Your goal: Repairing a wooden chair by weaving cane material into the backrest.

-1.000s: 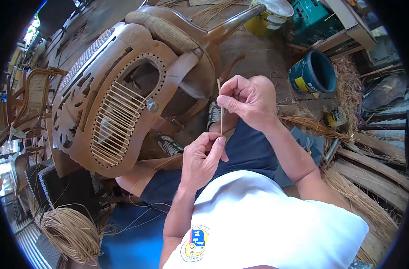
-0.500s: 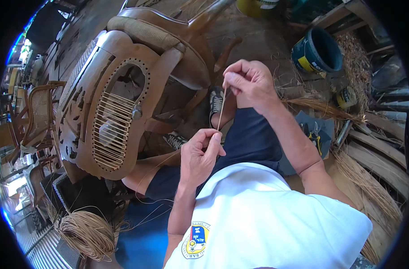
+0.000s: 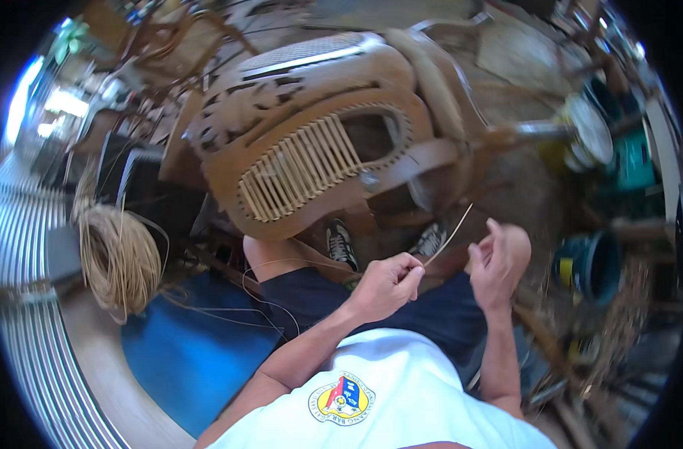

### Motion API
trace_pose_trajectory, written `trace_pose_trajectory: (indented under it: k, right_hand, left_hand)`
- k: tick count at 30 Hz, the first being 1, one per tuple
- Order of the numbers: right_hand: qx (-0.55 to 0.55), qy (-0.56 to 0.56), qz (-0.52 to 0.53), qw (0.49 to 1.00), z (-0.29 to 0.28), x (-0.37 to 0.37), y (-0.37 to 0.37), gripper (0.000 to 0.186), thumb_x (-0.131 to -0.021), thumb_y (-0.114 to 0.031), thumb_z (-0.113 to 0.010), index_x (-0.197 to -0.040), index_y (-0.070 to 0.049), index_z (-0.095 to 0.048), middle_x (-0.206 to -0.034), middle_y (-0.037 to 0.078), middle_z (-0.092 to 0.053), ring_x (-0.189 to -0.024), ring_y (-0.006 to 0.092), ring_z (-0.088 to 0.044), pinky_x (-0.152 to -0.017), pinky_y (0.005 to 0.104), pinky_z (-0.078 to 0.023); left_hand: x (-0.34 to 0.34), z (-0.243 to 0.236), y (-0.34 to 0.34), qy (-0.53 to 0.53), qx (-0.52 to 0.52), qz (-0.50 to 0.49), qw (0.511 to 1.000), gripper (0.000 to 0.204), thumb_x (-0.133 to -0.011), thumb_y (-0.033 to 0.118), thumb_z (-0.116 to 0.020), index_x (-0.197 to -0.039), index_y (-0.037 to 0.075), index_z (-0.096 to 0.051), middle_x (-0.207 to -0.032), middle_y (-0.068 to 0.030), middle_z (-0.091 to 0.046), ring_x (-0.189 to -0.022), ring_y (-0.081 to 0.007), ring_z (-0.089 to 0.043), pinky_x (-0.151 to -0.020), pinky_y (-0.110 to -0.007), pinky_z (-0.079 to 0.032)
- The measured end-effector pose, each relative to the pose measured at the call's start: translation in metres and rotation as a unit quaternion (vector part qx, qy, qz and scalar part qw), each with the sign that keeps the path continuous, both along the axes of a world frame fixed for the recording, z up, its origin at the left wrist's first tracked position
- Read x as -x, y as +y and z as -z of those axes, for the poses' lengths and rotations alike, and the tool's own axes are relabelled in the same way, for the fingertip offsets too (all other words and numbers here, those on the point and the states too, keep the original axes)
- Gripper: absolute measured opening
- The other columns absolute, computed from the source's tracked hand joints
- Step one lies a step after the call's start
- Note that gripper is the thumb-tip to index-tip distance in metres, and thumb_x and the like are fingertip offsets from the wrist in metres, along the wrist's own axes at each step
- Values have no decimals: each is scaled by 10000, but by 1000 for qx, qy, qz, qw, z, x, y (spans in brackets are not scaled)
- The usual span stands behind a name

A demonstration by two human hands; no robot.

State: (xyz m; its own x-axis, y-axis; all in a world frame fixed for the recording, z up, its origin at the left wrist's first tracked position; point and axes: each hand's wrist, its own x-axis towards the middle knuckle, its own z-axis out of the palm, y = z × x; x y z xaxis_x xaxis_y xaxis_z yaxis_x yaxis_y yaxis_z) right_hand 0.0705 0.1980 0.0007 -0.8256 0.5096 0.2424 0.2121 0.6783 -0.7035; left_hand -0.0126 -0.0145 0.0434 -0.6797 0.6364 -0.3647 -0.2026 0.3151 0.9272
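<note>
My left hand (image 3: 386,288) pinches a thin cane strand (image 3: 452,233) between thumb and fingers, above my lap. The strand's short free end sticks up to the right. Beside it, apart from the strand, my right hand (image 3: 495,269) has its fingers spread and holds nothing. In front of me lies a carved wooden chair frame (image 3: 281,135), tilted on its side. Its oval opening is edged with small holes, and parallel cane strips (image 3: 300,168) cross the left part of it. A small roundish object (image 3: 369,180) sits on the opening's near rim.
A coil of cane (image 3: 120,258) hangs at the left, with loose strands trailing over a blue surface (image 3: 199,340). Dark buckets (image 3: 588,266) and a yellow-and-white pail (image 3: 584,135) stand at the right. Other wooden chairs (image 3: 184,45) are at the far left.
The view has turned left. My right hand has let go of the strand and opened, moving apart from my left hand, which still pinches it.
</note>
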Motion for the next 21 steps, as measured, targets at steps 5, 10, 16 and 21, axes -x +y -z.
trace_pose_trajectory:
  k: [5,10,16,21]
  right_hand:
    - [29,43,-181,982,6,11,-47,422,-847,-5,-696,-1256,-50,-600,-873,134,-616,-766,307,-622,-688,381,-508]
    - [-123,105,-220,962,6,35,-34,172,-818,5,-668,-978,-55,-685,-833,103,-669,-748,291,-637,-670,398,-497]
    - [-147,61,99,982,-3,26,126,127,-932,-143,-674,-979,-41,-734,-918,104,-652,-832,226,-639,-783,355,-503]
    - [106,160,380,905,33,-86,330,258,-977,-220,-653,-1105,-18,-749,-1096,52,-745,-932,158,-667,-845,308,-518]
  left_hand:
    - [1,1,-9,-20,-26,3,999,209,-998,178,-586,-1038,-11,-666,-684,-17,-660,-573,-39,-544,-515,-232,-432]
    - [8,-15,-32,78,-25,21,996,203,-999,164,-590,-1041,-7,-693,-684,-31,-663,-589,-65,-568,-531,-242,-459]
    - [24,-46,-123,112,80,10,990,129,-976,102,-623,-997,5,-706,-724,-41,-692,-648,-69,-616,-577,-249,-488]
    - [29,-44,-226,88,201,-68,973,96,-950,56,-625,-980,-4,-694,-709,-32,-672,-665,-79,-615,-613,-244,-485]
